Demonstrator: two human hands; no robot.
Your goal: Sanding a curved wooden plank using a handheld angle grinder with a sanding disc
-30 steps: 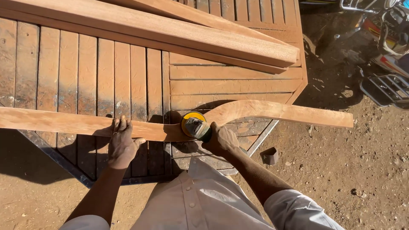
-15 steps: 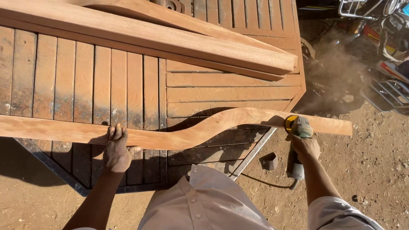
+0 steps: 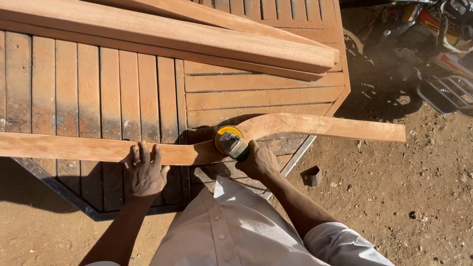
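A long curved wooden piece (image 3: pixel 315 126) lies across a slatted wooden tabletop (image 3: pixel 98 88), its right end overhanging the dirt. My left hand (image 3: pixel 144 170) presses flat on the piece left of its bend. My right hand (image 3: pixel 258 160) grips a power sander (image 3: pixel 230 142) with a yellow disc, set against the piece at the bend.
Two long timber beams (image 3: pixel 197 42) lie across the far side of the tabletop. A small dark block (image 3: pixel 313 176) sits on the dirt ground to the right. A parked motorcycle (image 3: pixel 443 54) stands at the upper right.
My right hand has brought the sander back from the right end of the curved piece to the bend near the middle. My left hand stays pressed on the piece.
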